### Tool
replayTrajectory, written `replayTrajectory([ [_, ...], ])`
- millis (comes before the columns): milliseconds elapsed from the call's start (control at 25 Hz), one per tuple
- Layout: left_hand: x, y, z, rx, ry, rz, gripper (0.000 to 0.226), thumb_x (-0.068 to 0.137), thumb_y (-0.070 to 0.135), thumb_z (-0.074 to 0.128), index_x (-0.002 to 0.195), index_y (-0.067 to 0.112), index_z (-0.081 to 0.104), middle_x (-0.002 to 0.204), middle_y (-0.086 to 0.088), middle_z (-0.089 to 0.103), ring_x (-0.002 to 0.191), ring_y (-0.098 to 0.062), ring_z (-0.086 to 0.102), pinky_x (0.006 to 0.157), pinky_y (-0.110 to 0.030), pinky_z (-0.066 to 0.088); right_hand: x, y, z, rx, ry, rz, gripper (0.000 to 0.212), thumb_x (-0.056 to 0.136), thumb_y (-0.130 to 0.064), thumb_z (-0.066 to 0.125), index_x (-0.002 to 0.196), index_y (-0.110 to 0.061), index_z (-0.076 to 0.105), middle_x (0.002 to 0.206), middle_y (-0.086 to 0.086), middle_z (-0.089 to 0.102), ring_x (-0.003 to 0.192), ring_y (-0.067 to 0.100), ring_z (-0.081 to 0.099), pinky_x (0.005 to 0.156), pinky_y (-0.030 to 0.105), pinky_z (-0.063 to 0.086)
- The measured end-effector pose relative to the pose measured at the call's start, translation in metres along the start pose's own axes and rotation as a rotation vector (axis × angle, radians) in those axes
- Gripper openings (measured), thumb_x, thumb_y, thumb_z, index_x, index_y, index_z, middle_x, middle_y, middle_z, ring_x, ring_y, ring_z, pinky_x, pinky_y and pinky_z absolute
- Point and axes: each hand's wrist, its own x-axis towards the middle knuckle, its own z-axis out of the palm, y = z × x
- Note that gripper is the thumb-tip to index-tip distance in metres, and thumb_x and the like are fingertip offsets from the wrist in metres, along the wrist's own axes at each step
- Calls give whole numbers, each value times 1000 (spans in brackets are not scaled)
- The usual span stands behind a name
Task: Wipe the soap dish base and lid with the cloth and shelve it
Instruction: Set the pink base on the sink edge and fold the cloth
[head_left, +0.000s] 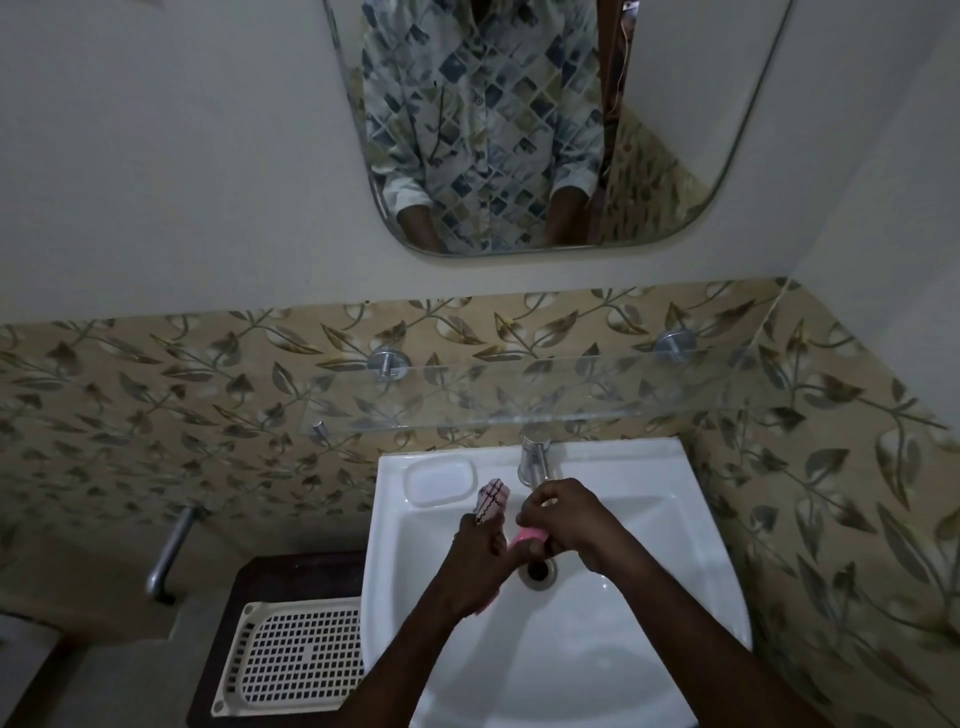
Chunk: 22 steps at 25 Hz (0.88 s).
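Head view: wiping step, above the sink (649, 545) centre. Left hand (480, 556) curled round cloth (493, 499), right hand (569, 519) pinching pink soap dish part (530, 534). Next, probably: cloth across its surfaces.

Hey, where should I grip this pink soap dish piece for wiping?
Probably its right end: the pink soap dish piece lies crosswise between the hands, so the right hand pinching from the right leaves its left end open to the cloth.

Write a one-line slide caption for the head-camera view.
Over a white sink, the left hand holds a checked cloth beside a pink soap dish piece gripped by the right hand.
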Motion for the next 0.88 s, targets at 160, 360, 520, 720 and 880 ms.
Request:
replayTrajectory([
  [160, -1, -3, 3, -254, 162, -46, 86, 77, 80, 48, 105, 1, 67, 90, -20, 72, 80, -32, 72, 78, -52, 58, 7, 9, -28, -220, 102, -16, 15, 69, 2, 74, 84, 0, 72, 79, 17, 70, 65, 26, 73, 56, 34, 62],
  [360, -1, -30, -9, -709, 262, -234, 53, 100, 38, 52, 103, -12, 67, 93, -43, 65, 88, -60, 63, 80, -68, 54, 44, 46, -109, 163, 421, -68, 17, 81, 3, 70, 98, 0, 72, 94, 21, 71, 84, 35, 69, 66, 43, 61],
  [520, -6, -46, -6, -784, 314, -246, 41, 103, 26, 48, 98, -7, 72, 95, -42, 66, 88, -57, 65, 80, -65, 55, 90, 75, -126, 289, 630, 60, 35, 84, 6, 70, 118, 8, 63, 114, 30, 65, 97, 37, 63, 85, 51, 56],
  [720, -24, -55, 2, -795, 308, -237, 41, 104, 30, 47, 95, 3, 76, 95, -35, 70, 89, -48, 69, 74, -46, 60, 116, 83, -104, -154, 687, 96, 35, 88, -16, 73, 112, 9, 66, 114, 27, 68, 103, 39, 65, 85, 34, 49],
  [880, -36, -61, 4, -838, 355, -256, 42, 104, 27, 44, 100, -4, 73, 97, -38, 68, 89, -51, 68, 82, -55, 59, 120, 81, -89, -308, 624, 143, 67, 85, -39, 75, 119, 15, 56, 122, 33, 61, 114, 42, 58, 94, 40, 44],
])
